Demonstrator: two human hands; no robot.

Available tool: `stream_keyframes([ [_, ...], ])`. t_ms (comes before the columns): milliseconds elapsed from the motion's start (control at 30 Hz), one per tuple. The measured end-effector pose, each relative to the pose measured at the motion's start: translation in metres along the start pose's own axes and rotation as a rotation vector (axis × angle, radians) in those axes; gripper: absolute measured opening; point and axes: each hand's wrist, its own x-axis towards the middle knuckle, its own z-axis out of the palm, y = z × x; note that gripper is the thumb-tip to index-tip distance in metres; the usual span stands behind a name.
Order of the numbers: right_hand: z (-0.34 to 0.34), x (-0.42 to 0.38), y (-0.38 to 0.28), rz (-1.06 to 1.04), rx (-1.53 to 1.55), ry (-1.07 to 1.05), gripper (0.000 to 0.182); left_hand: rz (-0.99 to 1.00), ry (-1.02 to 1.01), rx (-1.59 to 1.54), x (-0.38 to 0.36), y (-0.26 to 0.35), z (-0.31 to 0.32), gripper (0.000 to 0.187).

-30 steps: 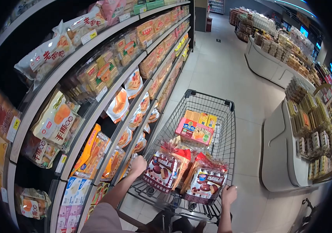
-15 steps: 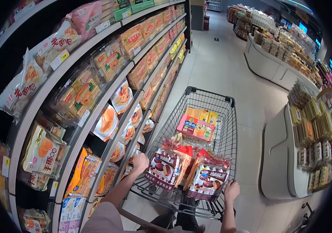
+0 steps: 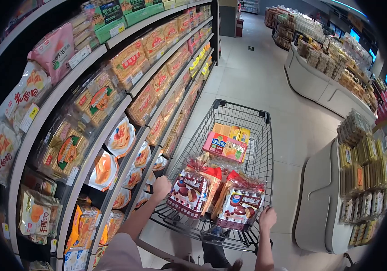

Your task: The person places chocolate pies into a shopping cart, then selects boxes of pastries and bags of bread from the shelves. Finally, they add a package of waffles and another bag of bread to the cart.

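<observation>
Fingers curled closed, a person's left hand (image 3: 162,188) and right hand (image 3: 268,217) clasp the near end of a dark wire-mesh shopping cart (image 3: 243,108), one at each side. Exactly which part of the frame lies inside each fist is hidden by the fingers. Below them show a muted grey-mauve sleeve (image 3: 119,254) on the left arm and a dark trouser leg (image 3: 217,256) behind the cart.

The cart stands in a supermarket aisle on pale, glossy floor tiles (image 3: 247,74), between shelves on the left and counters on the right. Just inside its near end, between the hands, sit two plump plastic bags printed in dark brown and white with pictures of round, chocolate-coloured cakes: the left bag (image 3: 186,194) is near the left hand, the right bag (image 3: 240,210) near the right. Red-and-orange packets (image 3: 212,184) are wedged between them. Farther forward lies a pink box with a blue label (image 3: 225,147), and beyond it are small yellow cartons (image 3: 240,133) beside a plain orange-tan box (image 3: 221,129).

Close to the left hand, tall grey-edged shelving (image 3: 101,51) slants across the view, holding clear packs of waffles with an orange oval label (image 3: 69,151) and white-and-orange bread packs (image 3: 104,170). At right, well apart from the right hand, a white, round-cornered counter (image 3: 322,198) carries stacked packaged goods (image 3: 365,158).
</observation>
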Motion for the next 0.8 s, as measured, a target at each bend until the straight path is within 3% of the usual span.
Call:
stream_keyframes([
  [800, 0.037, 0.263, -0.137, 0.049, 0.046, -0.027, 0.031, 0.059, 0.046, -0.044, 0.273, 0.155, -0.003, 0.02],
])
